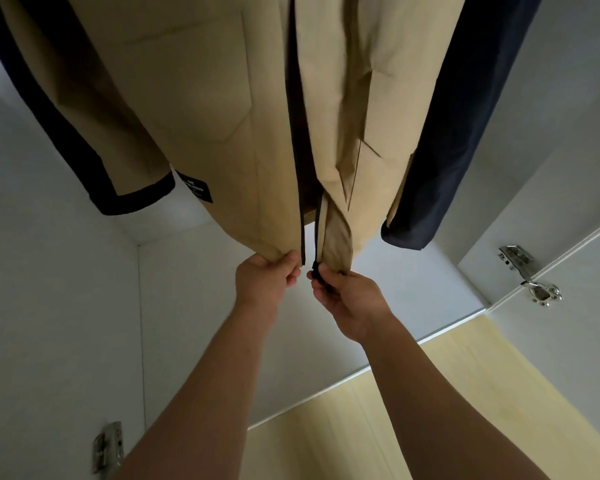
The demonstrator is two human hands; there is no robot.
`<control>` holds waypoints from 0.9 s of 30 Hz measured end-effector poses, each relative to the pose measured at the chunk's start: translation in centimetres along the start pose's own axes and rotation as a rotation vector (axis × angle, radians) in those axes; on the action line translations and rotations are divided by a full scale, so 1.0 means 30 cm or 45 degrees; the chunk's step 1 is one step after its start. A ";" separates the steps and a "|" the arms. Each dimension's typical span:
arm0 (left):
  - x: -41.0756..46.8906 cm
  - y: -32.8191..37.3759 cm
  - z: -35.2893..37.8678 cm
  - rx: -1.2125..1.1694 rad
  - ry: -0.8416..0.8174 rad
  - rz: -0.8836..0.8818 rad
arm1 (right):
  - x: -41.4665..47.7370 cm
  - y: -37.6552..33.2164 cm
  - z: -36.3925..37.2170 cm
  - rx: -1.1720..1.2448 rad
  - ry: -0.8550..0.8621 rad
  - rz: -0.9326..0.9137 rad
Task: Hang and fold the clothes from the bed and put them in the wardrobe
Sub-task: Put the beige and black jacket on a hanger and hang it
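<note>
Beige jacket (222, 109) hangs inside wardrobe (66, 306). Left hand (265, 280) pinches left hem corner; right hand (343, 299) pinches zipper end (316, 268) at right hem. Front edges near, apart; likely aligning zipper for closing.

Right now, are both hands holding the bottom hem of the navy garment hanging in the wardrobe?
No. The head view shows the left hand and right hand holding the bottom hem of the tan zip jacket hanging in the wardrobe; the navy garment hangs beside it, untouched.
</note>
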State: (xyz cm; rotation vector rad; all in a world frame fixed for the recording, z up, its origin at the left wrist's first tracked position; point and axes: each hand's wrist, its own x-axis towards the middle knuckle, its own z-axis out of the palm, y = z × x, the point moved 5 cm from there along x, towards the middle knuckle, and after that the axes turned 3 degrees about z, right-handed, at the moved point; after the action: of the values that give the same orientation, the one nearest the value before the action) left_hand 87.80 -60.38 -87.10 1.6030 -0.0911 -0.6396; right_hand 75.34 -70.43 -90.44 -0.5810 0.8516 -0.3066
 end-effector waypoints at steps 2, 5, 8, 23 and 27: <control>0.006 0.006 -0.004 0.061 -0.027 0.050 | -0.007 -0.027 0.016 0.042 -0.039 -0.029; 0.009 0.019 -0.017 0.161 -0.018 0.085 | -0.022 -0.058 0.018 0.038 -0.043 -0.068; 0.010 0.042 -0.018 0.146 -0.044 0.083 | -0.036 -0.070 0.012 0.014 -0.021 -0.058; -0.017 0.072 -0.005 0.081 -0.128 0.207 | -0.080 -0.115 0.040 -0.579 0.137 -0.251; -0.015 0.066 -0.001 0.070 -0.153 0.176 | -0.084 -0.112 0.052 -0.717 0.144 -0.294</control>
State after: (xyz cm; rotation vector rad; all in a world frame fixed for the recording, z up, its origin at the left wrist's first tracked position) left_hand 88.05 -60.47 -85.10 1.5948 -0.3076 -0.6299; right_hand 74.87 -71.38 -86.08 -1.2004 0.9864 -0.3107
